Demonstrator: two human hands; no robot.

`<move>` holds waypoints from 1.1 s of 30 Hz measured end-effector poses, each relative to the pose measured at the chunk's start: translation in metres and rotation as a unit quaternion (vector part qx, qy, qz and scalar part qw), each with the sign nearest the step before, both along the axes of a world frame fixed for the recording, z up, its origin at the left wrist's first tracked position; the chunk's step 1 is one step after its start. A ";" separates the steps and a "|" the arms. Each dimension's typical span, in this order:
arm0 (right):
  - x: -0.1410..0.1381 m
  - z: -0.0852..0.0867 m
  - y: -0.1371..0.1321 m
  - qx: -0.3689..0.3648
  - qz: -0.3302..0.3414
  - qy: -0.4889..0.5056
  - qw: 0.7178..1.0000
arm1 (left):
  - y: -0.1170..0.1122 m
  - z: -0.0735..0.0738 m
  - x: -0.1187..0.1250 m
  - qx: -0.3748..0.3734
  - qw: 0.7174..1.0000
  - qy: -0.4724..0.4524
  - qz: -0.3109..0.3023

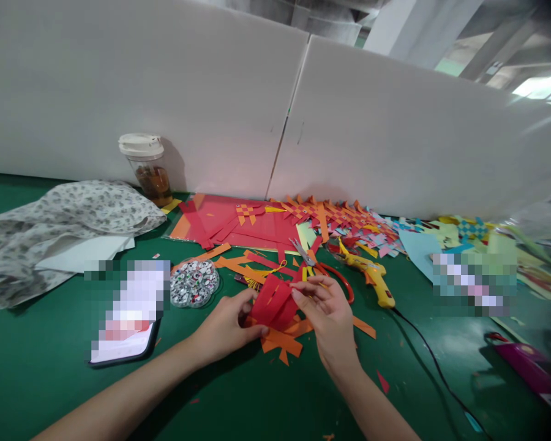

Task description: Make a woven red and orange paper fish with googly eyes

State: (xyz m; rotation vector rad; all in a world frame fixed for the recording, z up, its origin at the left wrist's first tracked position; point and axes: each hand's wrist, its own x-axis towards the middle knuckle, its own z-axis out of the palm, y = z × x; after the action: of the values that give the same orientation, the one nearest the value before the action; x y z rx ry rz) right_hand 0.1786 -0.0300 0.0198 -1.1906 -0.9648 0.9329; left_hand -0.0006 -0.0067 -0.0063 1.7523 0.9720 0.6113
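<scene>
Between my two hands is a piece of red paper [275, 300] with slits cut in it, raised just above the table. My left hand [232, 324] pinches its left side, thumb below and fingers above. At its upper right edge, my right hand [326, 315] grips the paper between thumb and fingertips. Orange paper strips [282, 344] lie beneath and around it. Just beyond are scissors [312, 260] with red handles, partly hidden behind my right hand, and a yellow glue gun [370, 275] with a black cord.
A round case of googly eyes [195, 283] and a phone [128, 312] lie to the left. Behind are red sheets [215, 220], woven orange-red paper pieces [330, 214], a lidded cup [149, 171] and patterned cloth [73, 214]. A purple object [528, 367] sits at right. A white partition [211, 92] borders the table.
</scene>
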 end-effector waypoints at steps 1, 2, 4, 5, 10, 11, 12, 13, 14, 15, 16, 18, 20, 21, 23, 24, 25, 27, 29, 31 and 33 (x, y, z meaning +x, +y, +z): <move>0.000 0.000 0.000 0.002 -0.001 0.000 1.000 | 0.000 0.000 0.000 0.000 1.000 -0.001 0.000; 0.001 -0.001 0.000 0.003 -0.001 -0.001 1.000 | 0.000 0.000 0.000 -0.001 1.000 -0.002 0.000; 0.001 -0.001 0.000 0.004 -0.001 -0.002 1.000 | 0.000 -0.001 0.000 -0.001 1.000 -0.002 -0.001; 0.001 -0.001 0.000 0.005 -0.002 -0.003 1.000 | 0.000 -0.001 0.001 -0.001 1.000 -0.002 0.000; 0.000 0.001 -0.001 0.004 -0.004 -0.008 1.000 | 0.000 0.000 0.001 -0.007 1.000 -0.006 -0.001; -0.001 0.001 -0.001 0.004 -0.005 -0.006 1.000 | 0.000 0.000 0.001 -0.008 1.000 -0.007 -0.002; -0.001 0.001 -0.001 0.005 -0.006 -0.003 1.000 | 0.001 0.000 0.001 -0.008 1.000 -0.007 -0.002; -0.002 0.001 -0.001 0.006 -0.007 0.000 1.000 | 0.001 0.001 0.001 -0.006 1.000 -0.005 -0.001; -0.002 0.001 -0.001 0.007 -0.007 0.003 1.000 | 0.001 0.000 0.001 -0.004 1.000 -0.003 0.000; -0.002 0.001 -0.002 0.008 -0.007 0.005 1.000 | 0.001 0.000 0.001 -0.001 1.000 -0.001 0.001; -0.003 0.001 -0.002 0.009 -0.008 0.007 1.000 | 0.001 0.000 0.001 0.000 1.000 0.000 0.002; -0.003 0.001 -0.003 0.010 -0.008 0.009 1.000 | 0.000 -0.001 0.001 0.002 1.000 0.001 0.002; -0.003 0.001 -0.003 0.013 -0.006 0.009 1.000 | 0.000 -0.002 0.001 0.003 1.000 0.000 0.003; -0.003 0.001 -0.003 0.015 -0.005 0.008 1.000 | 0.000 -0.002 0.001 0.004 1.000 0.001 0.003; -0.002 0.001 -0.003 0.017 -0.002 0.006 1.000 | 0.000 -0.001 0.001 0.004 1.000 0.001 0.003; -0.002 0.001 -0.003 0.018 -0.002 0.005 1.000 | 0.000 0.000 0.001 0.003 1.000 0.002 0.003; -0.002 0.000 -0.002 0.018 -0.002 0.003 1.000 | 0.000 0.001 0.001 0.002 1.000 0.003 0.003; -0.001 -0.001 -0.002 0.018 0.002 0.001 1.000 | 0.000 0.002 0.001 0.001 1.000 0.003 0.002; 0.000 -0.002 -0.001 0.018 0.011 -0.001 1.000 | 0.000 0.002 0.001 0.000 1.000 0.003 0.002; 0.000 -0.002 -0.001 0.018 0.020 -0.002 1.000 | 0.000 0.001 0.001 0.001 1.000 0.001 0.002; 0.000 -0.002 -0.001 0.018 0.018 -0.004 1.000 | 0.000 0.000 0.001 0.001 1.000 -0.002 -0.001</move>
State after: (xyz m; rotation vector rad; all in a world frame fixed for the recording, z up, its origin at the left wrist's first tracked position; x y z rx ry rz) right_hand 0.1788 -0.0311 0.0176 -1.1506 -1.0075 0.9362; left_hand 0.0003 -0.0068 -0.0063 1.7522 0.9674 0.6145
